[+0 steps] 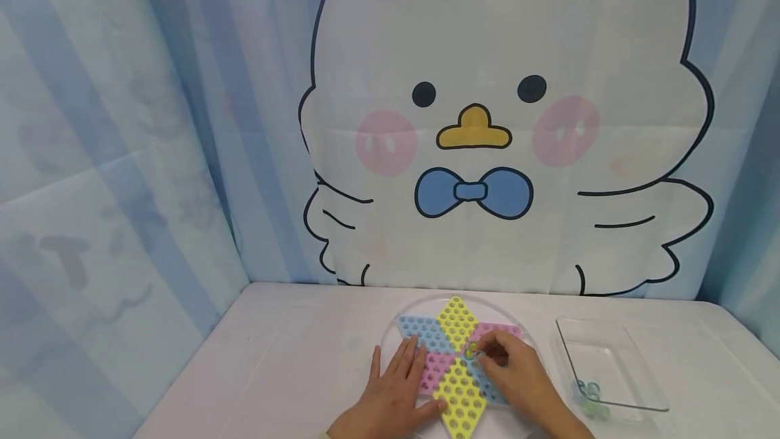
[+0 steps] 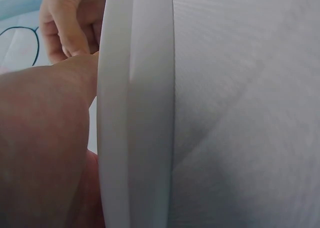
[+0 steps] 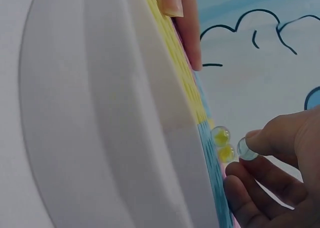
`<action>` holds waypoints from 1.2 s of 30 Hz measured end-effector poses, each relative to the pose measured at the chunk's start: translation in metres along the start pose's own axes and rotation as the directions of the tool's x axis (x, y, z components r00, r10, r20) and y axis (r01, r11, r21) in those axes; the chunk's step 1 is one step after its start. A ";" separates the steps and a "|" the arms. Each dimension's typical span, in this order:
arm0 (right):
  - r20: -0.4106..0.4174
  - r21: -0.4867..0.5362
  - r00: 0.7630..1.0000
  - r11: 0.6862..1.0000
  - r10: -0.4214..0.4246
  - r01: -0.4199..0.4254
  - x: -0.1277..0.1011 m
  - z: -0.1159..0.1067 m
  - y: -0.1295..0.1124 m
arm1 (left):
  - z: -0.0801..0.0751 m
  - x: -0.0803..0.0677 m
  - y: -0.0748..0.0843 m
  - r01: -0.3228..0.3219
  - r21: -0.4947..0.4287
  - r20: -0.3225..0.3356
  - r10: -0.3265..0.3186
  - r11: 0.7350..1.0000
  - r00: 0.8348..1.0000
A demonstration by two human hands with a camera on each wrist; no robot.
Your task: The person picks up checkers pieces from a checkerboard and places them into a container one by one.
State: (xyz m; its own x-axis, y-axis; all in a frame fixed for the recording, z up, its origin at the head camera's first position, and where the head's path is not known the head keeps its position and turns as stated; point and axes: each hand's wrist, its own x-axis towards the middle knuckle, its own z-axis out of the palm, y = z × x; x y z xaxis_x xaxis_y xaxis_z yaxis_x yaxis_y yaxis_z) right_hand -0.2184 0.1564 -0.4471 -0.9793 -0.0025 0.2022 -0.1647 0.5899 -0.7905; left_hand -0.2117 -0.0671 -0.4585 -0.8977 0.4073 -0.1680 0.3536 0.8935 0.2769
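A round white board (image 1: 390,337) carries a star of yellow, blue and pink holed fields. My left hand (image 1: 405,366) lies flat on its left side, fingers straight, touching the pink and blue fields. My right hand (image 1: 479,353) hovers over the star's middle and pinches a clear marble (image 3: 244,148) between thumb and a finger. Two yellow marbles (image 3: 220,136) sit in holes right beside it. In the left wrist view the board's rim (image 2: 135,118) fills the frame, with my left hand (image 2: 45,138) against it.
A clear rectangular tray (image 1: 615,358) stands to the right of the board, holding several greenish marbles (image 1: 588,393) at its near corner. The white table (image 1: 286,358) ends at a cartoon-bird curtain (image 1: 475,120) behind and blue drapes on both sides.
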 end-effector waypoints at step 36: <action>-0.062 -0.098 0.998 0.995 0.018 -0.024 -0.003 -0.066 0.009 | 0.002 0.000 0.000 0.000 -0.003 -0.001 0.000 1.000 1.000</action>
State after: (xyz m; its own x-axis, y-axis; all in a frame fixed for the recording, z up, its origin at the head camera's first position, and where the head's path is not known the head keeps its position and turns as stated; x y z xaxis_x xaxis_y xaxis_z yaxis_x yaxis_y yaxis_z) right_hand -0.2088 0.2147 -0.4168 -0.9729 0.0585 0.2235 -0.1287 0.6662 -0.7346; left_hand -0.2111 -0.0668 -0.4608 -0.8978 0.4073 -0.1673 0.3530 0.8929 0.2794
